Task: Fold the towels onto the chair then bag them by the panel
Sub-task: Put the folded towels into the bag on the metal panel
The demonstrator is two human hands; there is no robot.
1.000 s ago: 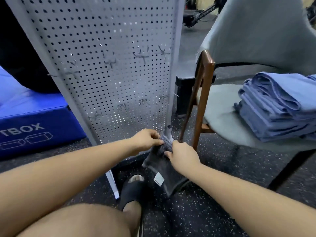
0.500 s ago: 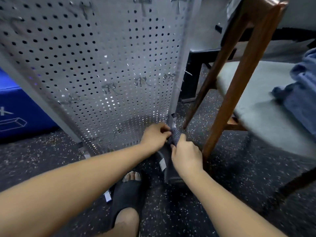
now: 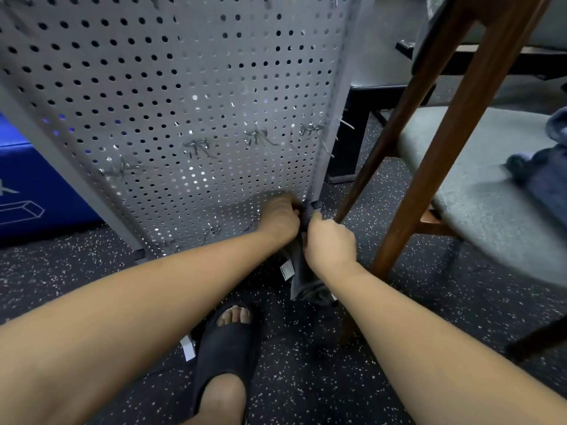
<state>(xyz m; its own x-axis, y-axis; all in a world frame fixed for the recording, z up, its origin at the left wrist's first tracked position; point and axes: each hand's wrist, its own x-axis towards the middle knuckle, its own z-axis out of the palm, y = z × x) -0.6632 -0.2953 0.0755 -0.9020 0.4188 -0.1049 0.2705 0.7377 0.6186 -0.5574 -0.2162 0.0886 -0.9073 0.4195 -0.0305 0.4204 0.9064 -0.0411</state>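
Dark grey bag (image 3: pixel 302 271) gripped at upper end by left hand (image 3: pixel 280 220) and right hand (image 3: pixel 329 243), both closed on it; long axis running from hands down toward viewer, beside perforated panel (image 3: pixel 184 102).

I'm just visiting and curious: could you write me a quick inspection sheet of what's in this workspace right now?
Surface: dark speckled floor.
Job's things: grey bag with white tag, at the foot of the perforated panel; blue towels on the chair seat.
Clutter: blue box at left.
Grippers: left hand and right hand both grip the bag's top.
Cables: nothing seen.
Surroundings: wire hooks on the panel; sandalled foot below.
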